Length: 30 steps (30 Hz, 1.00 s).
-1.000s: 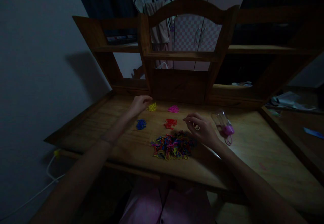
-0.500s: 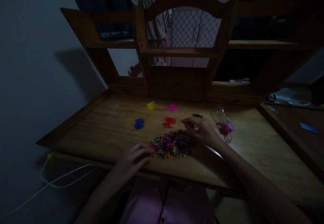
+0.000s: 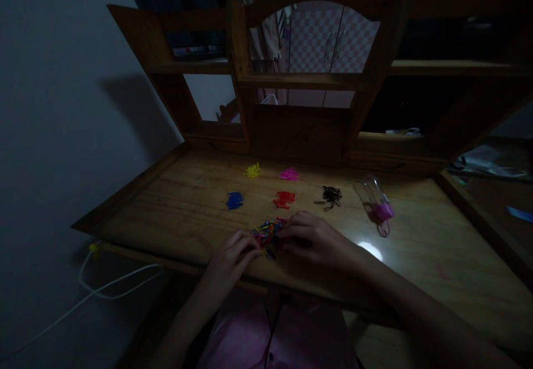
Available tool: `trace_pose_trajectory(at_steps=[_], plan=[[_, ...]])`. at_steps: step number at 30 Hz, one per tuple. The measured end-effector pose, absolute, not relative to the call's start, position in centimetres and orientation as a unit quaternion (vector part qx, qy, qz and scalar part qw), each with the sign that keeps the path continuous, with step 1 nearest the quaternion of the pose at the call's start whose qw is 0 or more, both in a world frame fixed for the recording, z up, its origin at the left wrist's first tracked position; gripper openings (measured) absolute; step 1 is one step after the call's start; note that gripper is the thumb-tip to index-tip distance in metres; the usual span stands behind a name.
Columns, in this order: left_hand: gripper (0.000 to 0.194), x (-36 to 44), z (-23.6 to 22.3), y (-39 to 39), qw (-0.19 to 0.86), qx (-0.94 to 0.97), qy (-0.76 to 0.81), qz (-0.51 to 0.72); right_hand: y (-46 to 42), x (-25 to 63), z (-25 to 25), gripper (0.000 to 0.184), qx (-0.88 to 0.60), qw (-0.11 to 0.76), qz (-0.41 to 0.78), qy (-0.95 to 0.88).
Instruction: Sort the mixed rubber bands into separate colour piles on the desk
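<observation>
My left hand (image 3: 233,253) and right hand (image 3: 312,239), apart, flanked the multicoloured pile of small loops (image 3: 267,229) at lower centre-frame; I couldn't tell whether either gripped any. Light, shallow pinches seemed best for parting such jumbled loops.

Mixed-colour pile (image 3: 266,230): right side hidden under my right hand (image 3: 310,239); loop-shaped pieces too small and tangled to count.
Right fingertips: lost in shadow among the pieces; can't tell whether they pinch one.
Left hand (image 3: 236,252): tips at the pile's left edge, too dark to read any hold.
Black heap (image 3: 332,195): pieces overlap, number unclear.
Forearms: left (image 3: 195,302) cut by the bottom edge, right (image 3: 383,272) running off low at the right.
Pink shirt (image 3: 245,330): cropped below.
Hanging clothes (image 3: 262,35): cut off on top, partly behind the hutch (image 3: 239,41).
White cable (image 3: 94,292): leaves at the left edge.
</observation>
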<state>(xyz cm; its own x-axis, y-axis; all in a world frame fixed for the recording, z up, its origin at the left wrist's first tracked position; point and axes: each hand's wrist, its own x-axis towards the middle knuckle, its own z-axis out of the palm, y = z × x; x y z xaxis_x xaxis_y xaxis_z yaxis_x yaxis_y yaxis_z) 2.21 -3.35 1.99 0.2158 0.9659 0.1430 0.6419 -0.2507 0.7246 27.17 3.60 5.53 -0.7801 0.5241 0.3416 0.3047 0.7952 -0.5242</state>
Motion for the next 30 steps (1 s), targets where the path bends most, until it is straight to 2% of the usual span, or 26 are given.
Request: trace_pose_trajectory(at_steps=[5, 13, 19, 25, 30], plan=[[0.015, 1.9, 2.5, -3.6, 0.272, 0.699, 0.578, 0.321, 2.2, 26.0, 5.0, 0.029, -0.219, 0.182, 0.195, -0.939], [0.014, 2.2, 2.4, -3.6, 0.259, 0.675, 0.593, 0.354, 2.2, 25.9, 4.9, 0.014, -0.210, 0.201, 0.219, -0.931], [0.015, 3.3, 2.9, -3.6, 0.270, 0.658, 0.578, 0.400, 2.3, 25.9, 4.9, 0.007, -0.227, 0.256, 0.317, -0.884], [0.013, 6.0, 3.0, -3.9, 0.346, 0.598, 0.561, 0.456, 2.6, 26.2, 5.9, 0.017, -0.312, 0.283, 0.470, -0.776], [0.015, 8.3, 3.2, -4.0, 0.428, 0.529, 0.541, 0.494, 2.9, 26.5, 6.1, 0.022, -0.313, 0.325, 0.480, -0.752]])
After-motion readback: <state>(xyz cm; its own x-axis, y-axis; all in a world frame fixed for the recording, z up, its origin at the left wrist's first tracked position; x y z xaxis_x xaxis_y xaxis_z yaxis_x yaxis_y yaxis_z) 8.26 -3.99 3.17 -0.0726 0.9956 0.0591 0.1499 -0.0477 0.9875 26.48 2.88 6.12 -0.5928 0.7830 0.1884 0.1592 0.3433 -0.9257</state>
